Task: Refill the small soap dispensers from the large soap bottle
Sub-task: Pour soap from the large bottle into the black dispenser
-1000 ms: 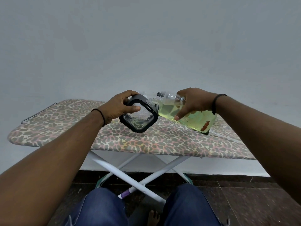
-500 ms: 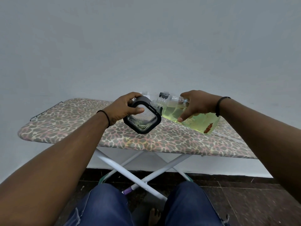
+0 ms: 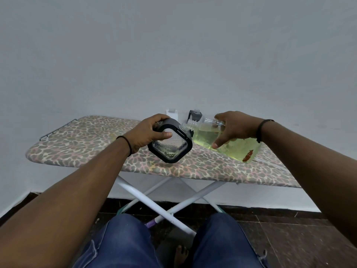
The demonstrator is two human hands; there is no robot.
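Note:
My left hand [image 3: 146,134] grips a small square soap dispenser [image 3: 171,145] with a black frame and textured clear wall, tilted above the ironing board. My right hand [image 3: 233,128] holds the large clear soap bottle [image 3: 228,146] of yellow-green liquid, tipped to the left. Its open threaded neck [image 3: 186,125] touches the dispenser's upper right corner. A little liquid lies in the dispenser's lower part. Behind the hands stand a white dispenser [image 3: 172,113] and a dark dispenser [image 3: 195,115], both partly hidden.
The ironing board [image 3: 81,140] has a leopard-print cover and white crossed legs [image 3: 154,206], and stands against a plain grey wall. My knees in blue jeans are at the bottom, over a dark tiled floor.
The view has shifted, so the board and hands sit a little to the right. The bottle stays tipped against the dispenser, and the two dispensers behind the hands have come into sight.

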